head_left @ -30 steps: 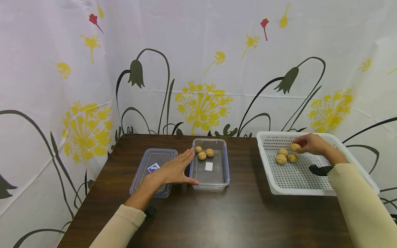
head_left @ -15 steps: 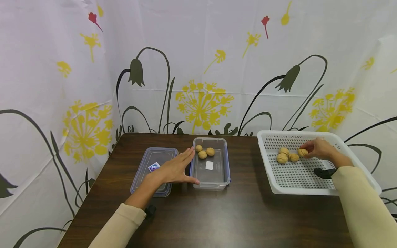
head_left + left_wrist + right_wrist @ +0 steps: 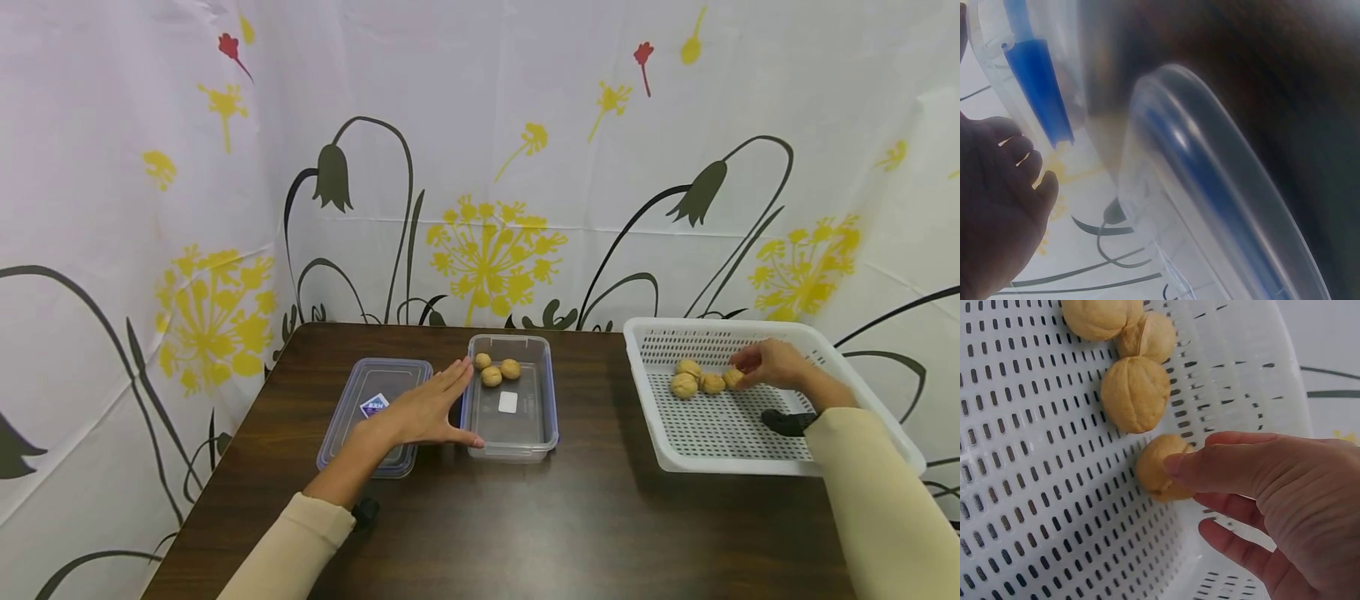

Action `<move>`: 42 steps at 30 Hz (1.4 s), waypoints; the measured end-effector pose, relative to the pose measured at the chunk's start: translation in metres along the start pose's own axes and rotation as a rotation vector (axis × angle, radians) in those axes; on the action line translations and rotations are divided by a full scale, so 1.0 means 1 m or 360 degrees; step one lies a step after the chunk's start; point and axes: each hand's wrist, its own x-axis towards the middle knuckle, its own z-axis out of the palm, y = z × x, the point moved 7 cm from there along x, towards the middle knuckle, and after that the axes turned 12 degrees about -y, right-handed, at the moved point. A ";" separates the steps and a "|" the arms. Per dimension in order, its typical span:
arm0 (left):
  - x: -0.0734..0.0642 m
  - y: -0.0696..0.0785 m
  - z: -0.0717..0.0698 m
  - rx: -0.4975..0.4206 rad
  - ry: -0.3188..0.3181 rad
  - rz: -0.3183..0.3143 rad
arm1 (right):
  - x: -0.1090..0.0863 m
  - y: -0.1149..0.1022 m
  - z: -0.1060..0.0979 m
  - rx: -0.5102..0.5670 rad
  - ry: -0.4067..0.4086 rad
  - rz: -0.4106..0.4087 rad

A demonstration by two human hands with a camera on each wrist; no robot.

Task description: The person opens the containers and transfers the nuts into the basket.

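In the white basket on the right, my right hand is over a walnut that rests on the slotted floor. The thumb tip overlaps this walnut in the right wrist view, while the other fingers are spread loosely behind the thumb, so no firm grip shows. Several more walnuts lie in a cluster beside it. My left hand lies along the left side of a clear plastic food container, fingers straight and thumb near its front corner. Three walnuts sit at the container's back left.
A clear lid with a blue edge and a label lies left of the container, partly under my left forearm. All stand on a dark wooden table. A flower-patterned curtain hangs behind the table.
My right hand has moved slightly right and down in the basket. The walnut it held raised is now down on the basket floor beside the others. The left hand stays put.
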 end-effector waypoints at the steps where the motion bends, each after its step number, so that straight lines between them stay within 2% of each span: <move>1: 0.000 0.000 0.000 -0.0003 0.0001 0.0001 | -0.001 -0.002 -0.002 -0.0012 0.0025 -0.0003; 9: 0.000 0.001 -0.002 0.0016 0.0002 0.0010 | -0.006 -0.035 -0.019 -0.0161 0.0205 -0.0115; 21: 0.001 0.000 0.001 0.0014 0.0004 0.0009 | -0.001 -0.118 -0.027 -0.0190 0.0238 -0.0300; 28: 0.000 0.001 0.001 0.0012 0.0005 0.0010 | 0.001 -0.158 -0.025 -0.0187 0.0256 -0.0347; 35: 0.000 0.001 -0.001 -0.0001 0.0010 0.0019 | 0.007 -0.200 -0.018 -0.0214 0.0273 -0.0506; 42: 0.001 0.001 -0.001 0.0000 0.0012 0.0022 | 0.017 -0.232 -0.003 -0.0211 0.0261 -0.0595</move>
